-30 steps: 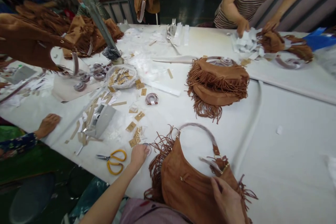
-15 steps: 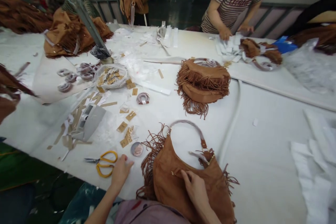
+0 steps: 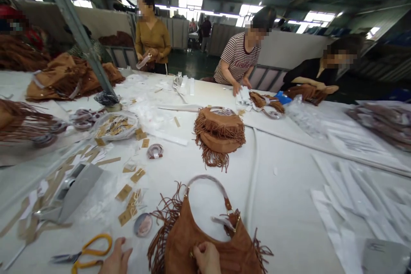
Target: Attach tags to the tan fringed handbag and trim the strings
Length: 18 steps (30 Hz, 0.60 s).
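Observation:
A brown suede handbag with long fringe at both sides lies before me, its handle arched away from me. My right hand is on the bag's front, finger and thumb pinched at a small gold-coloured metal piece. To the left of the bag, my left hand is low over the white table, fingers apart, with nothing visible in them. Yellow-handled scissors lie right beside that hand. A round tin sits between the left hand and the fringe.
Brown tags, a grey tape dispenser and a bag of tags are on the left. Another fringed bag lies farther back. White sheets cover the right. Several people stand across the table; a metal post rises at left.
The view has tilted up, bringing the far room and co-workers into sight. My right hand has moved to the metal piece on the bag. My left hand remains by the scissors.

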### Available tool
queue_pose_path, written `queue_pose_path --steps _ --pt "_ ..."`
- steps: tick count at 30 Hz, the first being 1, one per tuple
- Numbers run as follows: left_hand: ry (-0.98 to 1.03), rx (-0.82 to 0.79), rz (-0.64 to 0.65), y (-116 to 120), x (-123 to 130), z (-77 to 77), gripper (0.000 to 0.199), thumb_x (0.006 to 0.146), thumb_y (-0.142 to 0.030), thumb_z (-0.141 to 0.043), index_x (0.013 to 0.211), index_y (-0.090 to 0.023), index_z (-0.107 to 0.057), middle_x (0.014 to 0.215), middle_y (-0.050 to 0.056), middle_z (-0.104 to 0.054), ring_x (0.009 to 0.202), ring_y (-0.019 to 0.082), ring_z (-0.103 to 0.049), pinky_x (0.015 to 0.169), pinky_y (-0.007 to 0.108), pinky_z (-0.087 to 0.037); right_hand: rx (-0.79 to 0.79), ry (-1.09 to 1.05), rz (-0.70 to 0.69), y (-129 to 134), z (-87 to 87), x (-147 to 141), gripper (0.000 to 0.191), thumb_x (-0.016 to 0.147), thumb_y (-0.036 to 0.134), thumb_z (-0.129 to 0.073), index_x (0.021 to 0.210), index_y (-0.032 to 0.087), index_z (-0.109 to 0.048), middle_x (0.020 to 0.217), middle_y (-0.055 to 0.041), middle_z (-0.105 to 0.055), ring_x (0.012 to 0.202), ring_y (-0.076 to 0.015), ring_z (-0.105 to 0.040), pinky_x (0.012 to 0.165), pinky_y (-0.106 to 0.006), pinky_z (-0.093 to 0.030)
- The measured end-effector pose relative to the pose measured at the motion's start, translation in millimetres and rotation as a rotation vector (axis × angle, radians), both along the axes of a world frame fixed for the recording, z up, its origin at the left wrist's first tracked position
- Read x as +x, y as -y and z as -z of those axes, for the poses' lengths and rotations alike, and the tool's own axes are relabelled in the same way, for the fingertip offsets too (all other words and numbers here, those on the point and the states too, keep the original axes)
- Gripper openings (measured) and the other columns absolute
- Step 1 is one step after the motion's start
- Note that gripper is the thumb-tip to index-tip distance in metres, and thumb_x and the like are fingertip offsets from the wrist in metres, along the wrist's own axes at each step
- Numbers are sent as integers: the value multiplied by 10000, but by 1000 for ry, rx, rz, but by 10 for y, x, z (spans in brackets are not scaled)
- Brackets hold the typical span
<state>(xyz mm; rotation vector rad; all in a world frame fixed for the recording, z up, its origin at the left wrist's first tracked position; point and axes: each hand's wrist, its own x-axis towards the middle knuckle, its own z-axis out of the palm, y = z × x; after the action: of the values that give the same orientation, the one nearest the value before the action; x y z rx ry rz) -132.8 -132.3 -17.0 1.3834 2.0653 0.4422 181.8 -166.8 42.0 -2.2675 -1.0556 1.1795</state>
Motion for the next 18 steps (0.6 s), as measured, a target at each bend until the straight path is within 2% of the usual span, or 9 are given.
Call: queue_pose_path --steps 2,4,6,8,11,13,16,18 --pt "46 -1 77 10 53 -248 241 642 -518 -519 655 -278 -517 623 -4 -630 679 262 -603 621 360 -435 -47 -116 24 -24 3 -31 249 729 329 -490 506 223 -460 397 19 -536 363 -178 -554 375 -240 -383" --pt "139 -1 131 20 187 -551 345 660 -564 -530 568 -234 -489 569 9 -585 604 212 -562 589 316 -409 -40 -176 5 -32 18 -73 240 749 339 -472 547 210 -479 374 40 -497 315 -143 -501 341 -213 -334" --pt "347 -103 150 25 388 -816 442 653 -636 -529 591 -198 -521 493 -20 -500 457 132 -444 459 250 -325 -28 -255 -18 -20 47 -111 246 772 369 -460 613 192 -524 421 39 -524 345 -120 -509 355 -198 -344" --pt "566 -245 166 34 602 -983 521 645 -684 -526 654 -165 -562 433 -61 -408 374 79 -322 397 215 -225 -30 -334 -27 14 78 -132 334 799 453 -426 671 173 -558 497 11 -574 406 -117 -551 395 -201 -397" --pt "781 -397 181 83 852 -1064 569 648 -690 -545 748 -132 -588 393 -87 -370 337 54 -277 376 195 -159 -53 -502 95 86 110 -125 470 788 583 -393 710 153 -565 536 -21 -587 443 -122 -568 423 -219 -435" --pt "854 -469 186 122 956 -1052 575 663 -680 -547 806 -125 -589 390 -84 -402 319 49 -272 364 193 -150 -55 -591 186 132 120 -110 452 733 607 -473 711 161 -544 518 -2 -564 433 -108 -542 421 -212 -422" --pt "861 -502 217 144 1071 -998 547 670 -640 -569 856 -127 -586 406 -84 -436 310 48 -283 354 189 -177 -56 -635 195 170 96 -83 407 644 572 -606 700 179 -520 520 23 -554 447 -96 -528 428 -197 -398" --pt "785 -484 245 128 1151 -956 452 669 -566 -601 789 -132 -581 410 -85 -435 323 52 -311 360 187 -202 -62 -674 165 170 43 -57 397 635 553 -635 706 174 -538 566 11 -584 490 -99 -551 447 -192 -394"
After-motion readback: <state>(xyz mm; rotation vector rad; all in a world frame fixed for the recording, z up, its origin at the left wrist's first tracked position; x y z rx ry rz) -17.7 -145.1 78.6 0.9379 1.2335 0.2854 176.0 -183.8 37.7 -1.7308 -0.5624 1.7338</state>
